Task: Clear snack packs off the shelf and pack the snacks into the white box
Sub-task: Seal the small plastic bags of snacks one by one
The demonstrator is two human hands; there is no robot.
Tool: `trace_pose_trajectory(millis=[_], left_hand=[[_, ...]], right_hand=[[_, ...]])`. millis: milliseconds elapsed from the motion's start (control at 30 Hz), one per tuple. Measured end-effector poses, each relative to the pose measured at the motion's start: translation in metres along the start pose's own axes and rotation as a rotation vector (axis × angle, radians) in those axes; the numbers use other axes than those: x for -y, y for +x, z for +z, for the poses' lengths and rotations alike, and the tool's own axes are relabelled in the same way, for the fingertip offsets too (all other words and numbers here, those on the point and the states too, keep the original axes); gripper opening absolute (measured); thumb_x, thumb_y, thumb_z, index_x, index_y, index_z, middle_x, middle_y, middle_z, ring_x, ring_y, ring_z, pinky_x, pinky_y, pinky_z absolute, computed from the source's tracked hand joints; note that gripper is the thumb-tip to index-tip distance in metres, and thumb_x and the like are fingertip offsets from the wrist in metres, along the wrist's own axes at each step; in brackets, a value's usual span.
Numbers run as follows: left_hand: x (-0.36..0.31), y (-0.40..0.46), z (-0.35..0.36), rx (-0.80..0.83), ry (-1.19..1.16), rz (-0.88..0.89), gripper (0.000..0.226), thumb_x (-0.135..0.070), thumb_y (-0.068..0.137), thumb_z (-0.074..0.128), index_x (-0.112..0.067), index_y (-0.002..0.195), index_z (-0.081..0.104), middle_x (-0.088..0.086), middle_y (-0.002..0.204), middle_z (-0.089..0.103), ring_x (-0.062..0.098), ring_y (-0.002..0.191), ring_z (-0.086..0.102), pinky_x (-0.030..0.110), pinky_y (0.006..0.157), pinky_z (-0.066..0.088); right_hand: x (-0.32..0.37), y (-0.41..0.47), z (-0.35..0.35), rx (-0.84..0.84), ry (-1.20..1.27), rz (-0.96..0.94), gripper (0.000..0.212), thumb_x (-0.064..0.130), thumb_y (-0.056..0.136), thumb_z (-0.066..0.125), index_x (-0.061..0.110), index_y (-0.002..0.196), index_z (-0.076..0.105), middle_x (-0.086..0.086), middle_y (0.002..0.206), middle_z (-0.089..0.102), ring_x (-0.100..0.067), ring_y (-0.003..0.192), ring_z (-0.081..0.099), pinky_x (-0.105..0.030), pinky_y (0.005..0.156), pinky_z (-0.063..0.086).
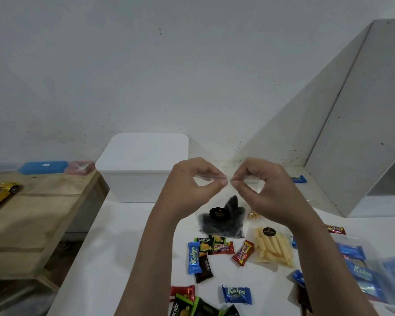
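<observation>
My left hand (192, 181) and my right hand (263, 185) pinch the top edge of a clear bag of dark snacks (224, 221), which hangs between them just above the white table (123, 236). The white box (141, 167), lid on, stands behind my left hand against the wall. A clear bag of pale stick snacks (274, 247) lies to the right below the held bag. Small wrapped packs lie scattered in front: blue Kalpa (236, 294), red Beng-Beng (243, 253), green and black Nextar (205, 244).
A white shelf unit (363, 133) rises at the right, with one blue pack (298, 179) near its foot. A clear bag of blue packs (369, 270) lies at far right. A lower wooden table (32, 213) at left carries a yellow toy car (0, 193) and blue and pink containers.
</observation>
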State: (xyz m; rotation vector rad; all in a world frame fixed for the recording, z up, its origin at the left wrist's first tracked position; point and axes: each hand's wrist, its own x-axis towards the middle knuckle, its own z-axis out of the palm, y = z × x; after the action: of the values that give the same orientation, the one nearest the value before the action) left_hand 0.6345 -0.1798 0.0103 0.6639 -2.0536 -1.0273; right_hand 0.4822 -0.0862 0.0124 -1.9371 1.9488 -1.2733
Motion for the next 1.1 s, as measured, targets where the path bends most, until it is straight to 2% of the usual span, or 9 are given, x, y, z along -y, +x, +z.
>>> trace_pose_trajectory(millis=[233, 333, 400, 500, 733, 800, 867, 967, 1100], left_hand=[[-0.002, -0.002, 0.009, -0.095, -0.026, 0.086, 0.01, -0.015, 0.074, 0.066, -0.022, 0.068, 0.063, -0.01, 0.07, 0.062, 0.002, 0.072, 0.058, 0.009, 0.069, 0.041], [-0.001, -0.002, 0.008, -0.11, -0.019, 0.112, 0.009, -0.015, 0.075, 0.064, -0.022, 0.069, 0.062, -0.011, 0.071, 0.061, 0.003, 0.075, 0.058, 0.009, 0.071, 0.041], [0.0, -0.003, 0.005, -0.111, -0.038, 0.091, 0.007, -0.016, 0.075, 0.065, -0.019, 0.069, 0.063, -0.013, 0.07, 0.061, 0.001, 0.075, 0.058, 0.007, 0.071, 0.04], [0.002, -0.004, 0.003, -0.12, -0.08, 0.046, 0.008, -0.02, 0.074, 0.066, -0.02, 0.067, 0.062, -0.015, 0.07, 0.063, 0.0, 0.075, 0.059, 0.007, 0.072, 0.041], [0.005, -0.003, 0.004, -0.147, -0.099, -0.039, 0.013, -0.017, 0.075, 0.078, -0.024, 0.076, 0.067, -0.011, 0.078, 0.068, -0.002, 0.077, 0.064, 0.008, 0.072, 0.045], [0.008, -0.002, 0.002, -0.186, -0.207, -0.109, 0.022, -0.016, 0.072, 0.08, -0.025, 0.088, 0.067, -0.009, 0.08, 0.067, 0.001, 0.075, 0.064, 0.017, 0.076, 0.051], [0.012, -0.002, -0.002, -0.202, -0.383, -0.146, 0.03, -0.005, 0.074, 0.077, -0.02, 0.097, 0.065, -0.005, 0.076, 0.066, 0.007, 0.073, 0.063, 0.025, 0.078, 0.053], [0.015, -0.003, -0.004, -0.22, -0.497, -0.128, 0.033, 0.006, 0.076, 0.07, -0.015, 0.1, 0.062, -0.006, 0.069, 0.067, 0.007, 0.069, 0.063, 0.019, 0.071, 0.052], [0.018, -0.002, -0.003, -0.255, -0.68, -0.122, 0.027, 0.0, 0.076, 0.065, -0.011, 0.101, 0.061, 0.0, 0.071, 0.071, 0.011, 0.069, 0.067, 0.018, 0.069, 0.052]], right_hand=[[0.003, 0.004, 0.002, -0.036, 0.013, -0.062, 0.005, 0.014, 0.082, 0.063, 0.017, 0.079, 0.064, 0.014, 0.076, 0.062, -0.005, 0.081, 0.059, -0.007, 0.07, 0.042], [0.003, 0.003, 0.003, -0.056, 0.088, -0.016, 0.007, 0.012, 0.084, 0.067, 0.018, 0.081, 0.068, 0.016, 0.078, 0.065, 0.001, 0.084, 0.062, -0.005, 0.073, 0.043], [0.0, 0.001, 0.0, -0.073, 0.207, 0.05, 0.005, 0.013, 0.084, 0.068, 0.017, 0.082, 0.07, 0.012, 0.077, 0.069, 0.002, 0.084, 0.064, -0.008, 0.075, 0.045], [-0.006, -0.001, -0.003, -0.095, 0.332, 0.106, 0.01, 0.01, 0.085, 0.067, 0.016, 0.077, 0.068, 0.008, 0.076, 0.07, -0.007, 0.08, 0.066, -0.02, 0.078, 0.05], [-0.009, -0.001, 0.003, -0.127, 0.276, 0.073, 0.015, 0.007, 0.086, 0.065, 0.019, 0.077, 0.064, 0.01, 0.072, 0.067, -0.006, 0.079, 0.065, -0.015, 0.076, 0.049], [-0.011, -0.002, 0.002, -0.158, 0.364, 0.11, 0.013, 0.006, 0.085, 0.067, 0.017, 0.078, 0.065, 0.008, 0.075, 0.07, -0.009, 0.081, 0.068, -0.02, 0.078, 0.052], [-0.012, -0.002, 0.001, -0.195, 0.436, 0.149, 0.01, 0.006, 0.082, 0.069, 0.015, 0.078, 0.068, 0.005, 0.076, 0.072, -0.013, 0.081, 0.07, -0.021, 0.078, 0.054], [-0.011, -0.002, 0.0, -0.211, 0.475, 0.191, 0.011, 0.006, 0.078, 0.073, 0.017, 0.075, 0.072, 0.005, 0.075, 0.074, -0.011, 0.075, 0.07, -0.02, 0.074, 0.055], [-0.015, -0.001, 0.001, -0.239, 0.492, 0.216, 0.014, 0.005, 0.077, 0.074, 0.017, 0.07, 0.069, 0.008, 0.071, 0.072, -0.008, 0.073, 0.068, -0.019, 0.071, 0.055]])
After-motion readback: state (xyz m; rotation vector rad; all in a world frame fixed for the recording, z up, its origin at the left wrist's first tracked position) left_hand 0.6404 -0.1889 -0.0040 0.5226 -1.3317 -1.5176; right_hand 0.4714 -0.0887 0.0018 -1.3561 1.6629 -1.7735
